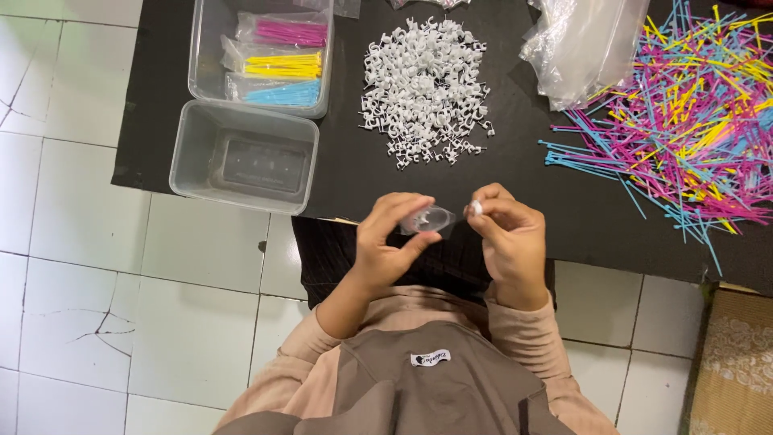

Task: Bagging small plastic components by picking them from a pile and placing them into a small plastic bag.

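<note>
At centre frame, just below the near edge of the black worktop (515, 173): left hand (386, 242) and right hand (511, 242) raised above the lap, facing each other. Small clear bag (428, 219) pinched at its 9 o'clock side by the left fingers (419, 242), thumb beneath and fingertips on top, mouth turned toward 3 o'clock, apparently so as to stay open toward the other hand. White clip (476, 208) clamped between right thumb and forefinger, held just beside the bag's mouth, not yet touching it as far as can be told. Both sets of fingers closed on their loads, none spread.

At 12 o'clock from the hands: heap of white clips (425, 89), close enough for a short reach. At 2 o'clock: loose spread of coloured cable ties (692, 121) in pink, yellow and blue, partly overlapped by a pile of clear bags (580, 48). At 10 o'clock: empty clear tub (185, 153); beyond it a second tub (201, 56) holding bagged ties sorted by colour, apparently kept apart from the loose stock. White tiled floor (80, 282) below and to the left.
</note>
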